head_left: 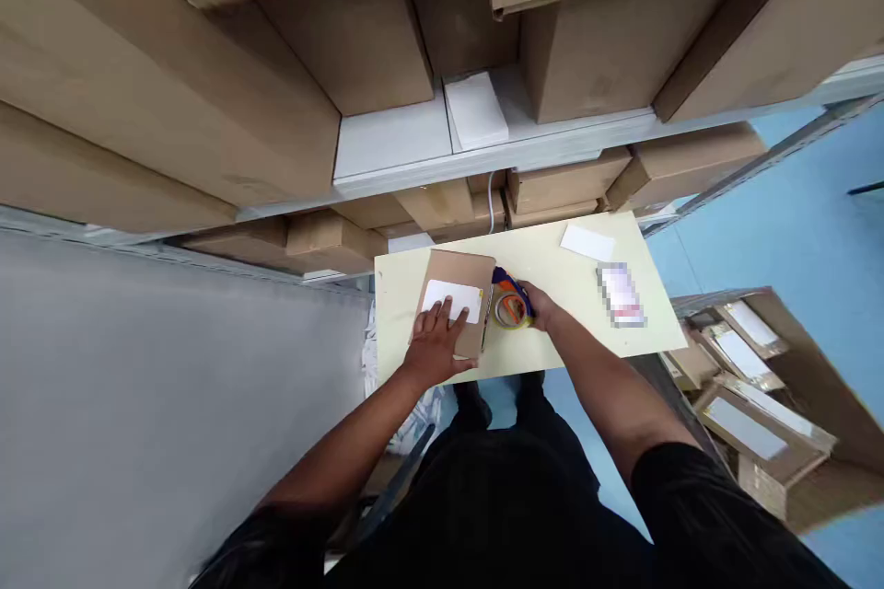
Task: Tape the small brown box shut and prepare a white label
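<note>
Fingers of my left hand (434, 348) lie spread wide on the cardboard box (464, 268) at eleven o'clock; my right hand (541, 306) grips the tape dispenser (502, 276) by the box's three o'clock edge. Taping seems in hand; the next move probably calls for steady pressing.

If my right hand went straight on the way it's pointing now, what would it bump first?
The tape dispenser in your right hand would probably meet the cardboard box under your left hand first; whether the two touch is unclear.
</note>
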The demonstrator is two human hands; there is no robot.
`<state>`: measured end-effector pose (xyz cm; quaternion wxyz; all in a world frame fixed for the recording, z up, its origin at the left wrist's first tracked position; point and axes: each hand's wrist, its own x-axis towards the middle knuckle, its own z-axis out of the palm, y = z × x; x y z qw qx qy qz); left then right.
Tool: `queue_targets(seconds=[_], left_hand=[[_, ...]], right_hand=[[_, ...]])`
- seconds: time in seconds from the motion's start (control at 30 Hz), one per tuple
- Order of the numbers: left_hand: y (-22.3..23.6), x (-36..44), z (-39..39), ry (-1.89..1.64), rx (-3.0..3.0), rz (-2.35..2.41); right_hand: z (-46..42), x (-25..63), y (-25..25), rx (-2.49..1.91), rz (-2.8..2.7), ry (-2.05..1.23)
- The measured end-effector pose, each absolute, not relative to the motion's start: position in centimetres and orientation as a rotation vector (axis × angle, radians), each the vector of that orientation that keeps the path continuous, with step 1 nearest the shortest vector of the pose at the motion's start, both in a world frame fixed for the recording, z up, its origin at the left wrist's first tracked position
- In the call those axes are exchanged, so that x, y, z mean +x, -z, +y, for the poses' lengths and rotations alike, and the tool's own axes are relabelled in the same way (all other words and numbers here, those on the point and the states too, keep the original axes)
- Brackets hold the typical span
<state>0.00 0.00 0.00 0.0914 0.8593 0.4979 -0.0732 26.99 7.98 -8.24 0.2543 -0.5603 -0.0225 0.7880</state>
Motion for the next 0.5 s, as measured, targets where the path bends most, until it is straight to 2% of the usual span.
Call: queue_targets(seconds=[0.13,0.23,0.5], left_hand=[[0.4,-0.1,0.7,0.231,2.529,1.524],[0.7,0.6,0.8,0.228,2.457,1.632],[1.0,3.5,1.2,0.238,2.278,1.812]], right_hand=[[11.3,27.5,7.8,-1.579,-0.149,-2.206],[10.3,28.1,8.0,-1.588,-0.164,-2.157],[-7.0,24.3,10.1,-1.457,0.091,-2.098]])
